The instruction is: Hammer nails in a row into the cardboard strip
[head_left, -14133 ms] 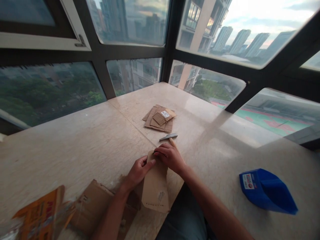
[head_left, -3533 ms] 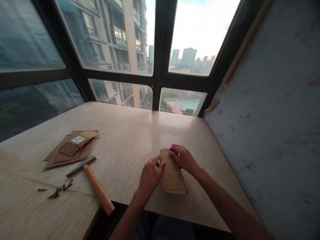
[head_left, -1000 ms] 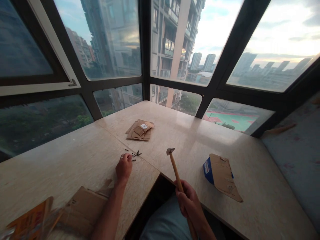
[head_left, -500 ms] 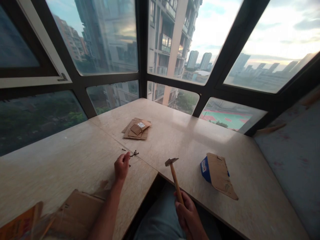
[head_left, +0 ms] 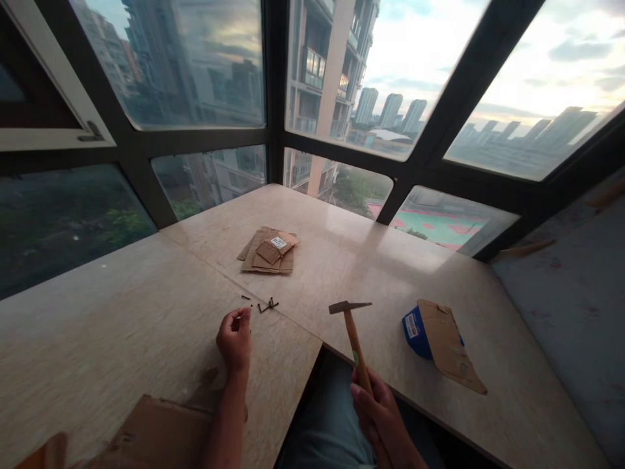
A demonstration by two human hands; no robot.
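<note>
My left hand [head_left: 235, 339] is closed in a pinch just left of a small pile of dark screws [head_left: 269, 305]. A tiny dark tip shows above its fingertips, seemingly a screw; the rest of it is hidden by the fingers. One more screw [head_left: 245, 297] lies by itself beyond this hand. Wrapped round the wooden handle of a hammer [head_left: 355, 339], my right hand [head_left: 378, 404] keeps it upright above the table's inner edge, head up. The hammer head is apart from the tabletop.
Stacked cardboard pieces [head_left: 268, 253] with a labelled one on top lie beyond the screws. A blue box [head_left: 416, 332] with a cardboard flap [head_left: 452, 345] stands at right. More cardboard [head_left: 156, 430] lies by my left forearm. Windows border the pale tabletop [head_left: 146, 293].
My left hand has drawn back slightly from the screws, and the screw beside its fingers no longer shows on the table. The hammer head has turned more level. The view has shifted slightly.
</note>
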